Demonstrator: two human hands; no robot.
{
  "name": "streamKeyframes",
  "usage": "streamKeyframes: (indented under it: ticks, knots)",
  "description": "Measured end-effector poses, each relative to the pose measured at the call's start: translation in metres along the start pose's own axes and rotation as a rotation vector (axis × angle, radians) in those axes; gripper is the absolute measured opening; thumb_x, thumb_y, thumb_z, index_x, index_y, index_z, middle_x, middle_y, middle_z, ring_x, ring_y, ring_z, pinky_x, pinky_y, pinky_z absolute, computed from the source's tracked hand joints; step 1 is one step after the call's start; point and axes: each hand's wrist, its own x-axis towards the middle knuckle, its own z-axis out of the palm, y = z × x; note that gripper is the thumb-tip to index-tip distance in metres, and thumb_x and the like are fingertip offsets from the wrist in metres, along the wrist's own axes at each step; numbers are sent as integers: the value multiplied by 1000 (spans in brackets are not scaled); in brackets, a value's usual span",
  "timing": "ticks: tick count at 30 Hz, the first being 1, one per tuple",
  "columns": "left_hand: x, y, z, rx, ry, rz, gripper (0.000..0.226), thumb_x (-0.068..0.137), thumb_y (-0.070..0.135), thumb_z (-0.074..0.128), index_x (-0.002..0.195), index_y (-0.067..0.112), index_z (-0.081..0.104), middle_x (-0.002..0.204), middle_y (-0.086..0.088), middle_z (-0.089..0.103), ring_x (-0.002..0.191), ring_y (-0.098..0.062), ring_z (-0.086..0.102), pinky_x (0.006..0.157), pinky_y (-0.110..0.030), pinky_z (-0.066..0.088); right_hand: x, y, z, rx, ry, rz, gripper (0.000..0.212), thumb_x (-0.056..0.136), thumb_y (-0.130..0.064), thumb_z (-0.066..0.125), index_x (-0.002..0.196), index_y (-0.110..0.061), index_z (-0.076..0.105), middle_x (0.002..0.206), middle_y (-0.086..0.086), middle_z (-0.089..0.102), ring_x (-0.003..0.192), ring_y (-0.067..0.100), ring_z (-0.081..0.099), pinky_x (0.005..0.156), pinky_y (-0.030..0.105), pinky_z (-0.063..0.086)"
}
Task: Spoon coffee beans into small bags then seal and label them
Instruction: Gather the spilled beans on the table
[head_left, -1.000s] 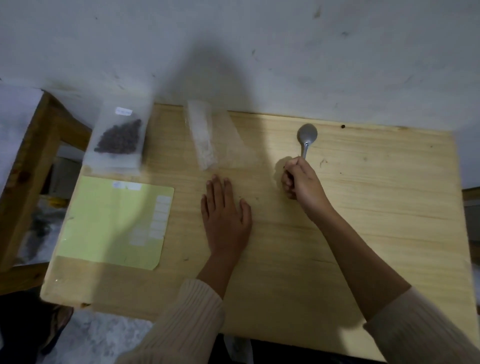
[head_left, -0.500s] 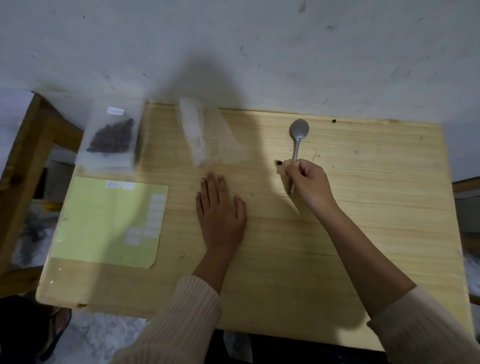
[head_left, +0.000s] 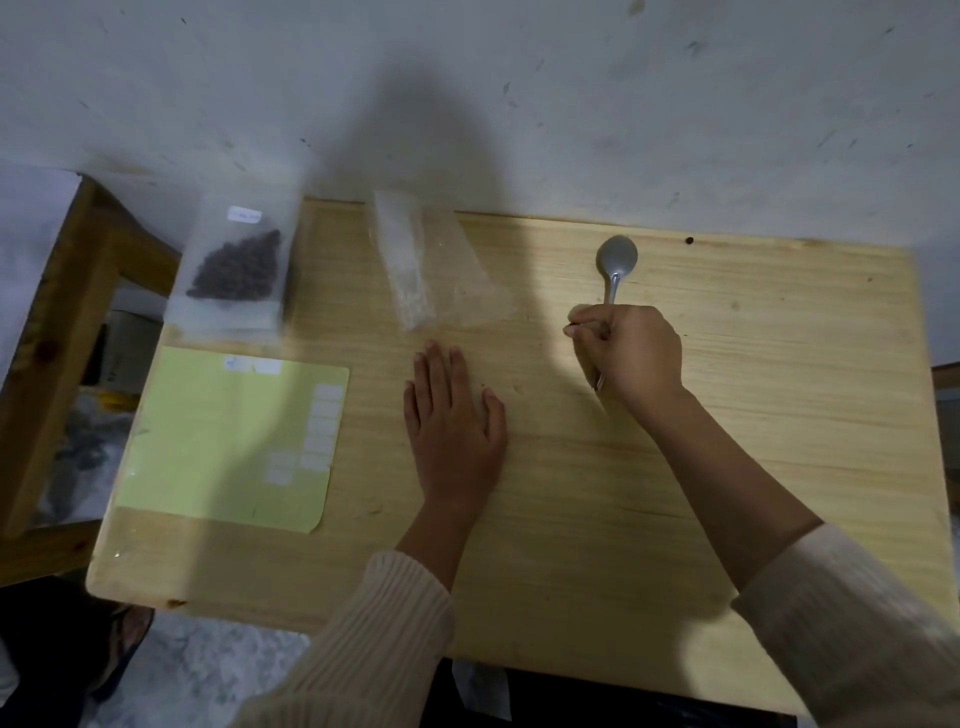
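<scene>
The right hand (head_left: 631, 353) is curled into a fist round the thin handle of one metal spoon (head_left: 616, 257). The smooth grey oval bowl points to twelve o'clock of the hand, and the handle tip pokes out below the palm at six. A small dark speck sits at the fingertips; what it is cannot be told.

At nine o'clock of it, the left hand (head_left: 454, 421) lies flat, palm down, with fingers straight and together on the pale grained wooden table (head_left: 727, 467), holding nothing.

At twelve o'clock of the left hand lies a crinkled, clear plastic lot of empty bags (head_left: 431, 270); their number cannot be told.

At ten o'clock, on the table's far left corner, lies one frosted bag of coffee beans (head_left: 234, 270), the dark beans heaped in a wedge. Its small white label (head_left: 244, 214) bears writing too blurred to read.

At nine o'clock lies one yellow-green label sheet (head_left: 228, 436) with rounded corners and white rectangular stickers, about nine of them, none readable.

One loose bean (head_left: 689, 240) lies at one o'clock of the spoon bowl.
</scene>
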Motion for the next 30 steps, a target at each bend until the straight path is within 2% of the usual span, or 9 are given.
streamKeyframes:
  ticks: [6, 9, 11, 14, 19, 23, 26, 28, 30]
  knots:
    - [0, 1, 0, 6, 0, -4, 62, 91, 40, 25, 145, 10, 27, 154, -12, 21, 144, -25, 15, 115, -40, 11, -1, -2, 1, -227, -51, -80, 19, 95, -33, 48, 97, -18, 59, 78, -1, 66, 74, 21, 63, 58, 28, 39]
    - [-1, 1, 0, -2, -14, 8, 63, 91, 41, 23, 146, 10, 24, 155, -11, 18, 144, -24, 11, 116, -40, 9, -9, -6, -1, -183, -75, -95, 19, 97, -31, 41, 95, -14, 50, 69, -6, 53, 65, 20, 56, 55, 29, 35]
    - [-1, 0, -1, -10, -25, 15, 63, 91, 41, 22, 147, 11, 23, 156, -11, 17, 145, -24, 9, 116, -39, 7, -18, -11, -3, -11, -80, -52, 13, 98, -27, 39, 93, -16, 44, 65, -11, 46, 62, 16, 49, 57, 29, 32]
    - [0, -1, -2, -18, -22, 21, 63, 91, 40, 23, 146, 9, 26, 155, -12, 20, 144, -25, 13, 116, -41, 11, -30, -15, -4, 300, -27, 83, 11, 98, -24, 38, 92, -16, 42, 67, -11, 48, 59, 8, 46, 57, 27, 33]
    - [1, -1, -2, -40, -11, 34, 62, 89, 37, 26, 141, 5, 35, 151, -16, 29, 141, -29, 23, 113, -44, 17, -64, -18, -3, 768, 40, 396, 24, 96, -15, 38, 73, -18, 40, 60, -2, 42, 46, 6, 35, 40, 16, 28]
    - [2, -1, -2, -34, 0, 63, 61, 88, 35, 28, 138, 3, 41, 147, -20, 34, 137, -33, 31, 111, -46, 24, -93, -11, 0, 1081, 26, 528, 32, 92, -5, 33, 67, -13, 52, 52, 0, 41, 40, 8, 32, 39, 20, 22]
    - [1, -4, 0, -40, -9, 87, 61, 88, 35, 28, 139, 3, 39, 149, -19, 31, 139, -33, 27, 112, -47, 21, -110, -4, 5, 1335, 68, 604, 33, 90, -5, 31, 63, -8, 51, 48, -3, 44, 38, 8, 31, 39, 19, 22]
    - [0, -7, 0, -59, -28, 124, 63, 88, 37, 25, 141, 4, 36, 152, -14, 27, 141, -30, 22, 114, -46, 14, -114, 1, 5, 1416, 114, 639, 35, 93, -8, 33, 62, -7, 48, 50, 0, 43, 37, 7, 30, 36, 18, 23]
    - [-3, -9, -1, -82, -70, 221, 64, 89, 38, 21, 143, 4, 31, 154, -10, 23, 143, -25, 16, 116, -42, 7, -113, 5, 1, 1286, 140, 667, 40, 95, -20, 40, 57, -10, 47, 52, 1, 42, 40, 9, 32, 40, 20, 26]
